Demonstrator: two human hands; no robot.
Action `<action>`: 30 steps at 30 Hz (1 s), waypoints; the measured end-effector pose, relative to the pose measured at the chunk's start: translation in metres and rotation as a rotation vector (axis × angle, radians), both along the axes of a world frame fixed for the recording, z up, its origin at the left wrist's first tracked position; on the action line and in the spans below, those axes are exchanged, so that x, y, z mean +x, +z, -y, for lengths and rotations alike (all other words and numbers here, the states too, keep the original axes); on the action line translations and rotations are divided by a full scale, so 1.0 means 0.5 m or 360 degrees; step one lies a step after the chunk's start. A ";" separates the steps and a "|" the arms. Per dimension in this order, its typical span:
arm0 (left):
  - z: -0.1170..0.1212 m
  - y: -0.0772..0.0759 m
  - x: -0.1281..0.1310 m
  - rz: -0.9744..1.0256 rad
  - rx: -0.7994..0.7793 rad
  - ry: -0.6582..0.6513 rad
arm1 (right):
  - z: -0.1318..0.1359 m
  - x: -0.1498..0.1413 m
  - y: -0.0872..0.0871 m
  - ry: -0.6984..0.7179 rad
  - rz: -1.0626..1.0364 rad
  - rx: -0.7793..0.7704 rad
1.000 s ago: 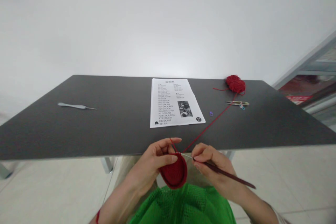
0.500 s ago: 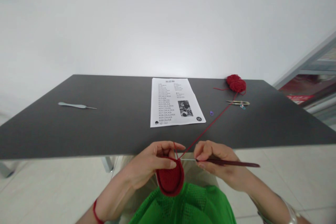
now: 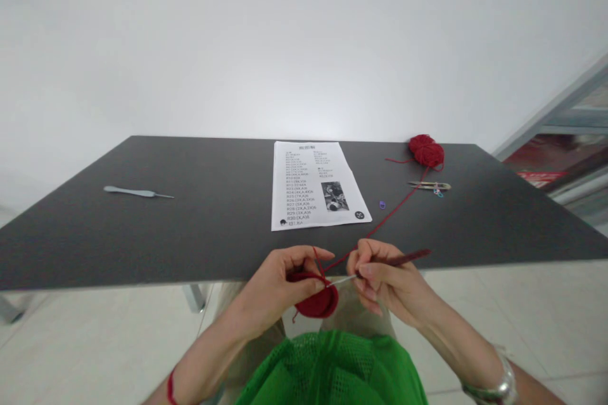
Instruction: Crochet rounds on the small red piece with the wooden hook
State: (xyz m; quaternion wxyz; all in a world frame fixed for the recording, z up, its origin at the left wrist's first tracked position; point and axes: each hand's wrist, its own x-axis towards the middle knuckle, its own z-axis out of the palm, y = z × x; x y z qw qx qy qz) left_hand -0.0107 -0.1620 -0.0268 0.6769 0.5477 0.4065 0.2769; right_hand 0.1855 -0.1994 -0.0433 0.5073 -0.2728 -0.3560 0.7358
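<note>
Just in front of the table's near edge, my left hand (image 3: 284, 280) pinches a red crocheted piece (image 3: 319, 305), rounded and cup-like. A strand of red yarn (image 3: 316, 258) runs over its raised index finger. My right hand (image 3: 386, 275) is closed round a crochet hook (image 3: 407, 257) with a dark red handle and a thin metal shaft. The hook's tip meets the upper edge of the crocheted piece beside my left thumb; the exact stitch is too small to make out. From there the yarn stretches up and right to a red yarn ball (image 3: 426, 150).
Printed pattern sheets (image 3: 313, 186) lie mid-table (image 3: 213, 215). A second crochet hook (image 3: 137, 192) with a grey handle rests at left. At right are small thread snips (image 3: 430, 185), a blue stitch marker (image 3: 438, 193) and a purple one (image 3: 382, 204). A white wall (image 3: 294, 44) stands behind.
The hook's handle has swung from pointing down-right through level to up-right as my right hand turned. The crocheted piece has tipped in my left hand and shows less of its inside.
</note>
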 end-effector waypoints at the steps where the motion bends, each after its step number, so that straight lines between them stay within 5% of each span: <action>1: 0.006 0.001 0.006 -0.0004 0.0049 0.0082 | 0.003 -0.010 -0.003 -0.0032 -0.0067 -0.0068; 8: 0.027 0.000 0.022 0.0092 0.0004 0.0281 | 0.027 -0.054 -0.010 -0.0517 -0.0032 -0.0028; 13: 0.022 0.010 0.020 0.0181 -0.0061 0.0285 | 0.018 -0.024 -0.002 -0.0411 0.0133 0.0191; 20: 0.023 0.012 0.024 0.0090 0.0110 0.0333 | 0.032 -0.004 0.005 -0.0530 0.0820 0.0665; 30: 0.025 0.015 0.025 0.0078 0.0099 0.0344 | 0.044 -0.024 0.001 -0.0786 0.0997 0.0952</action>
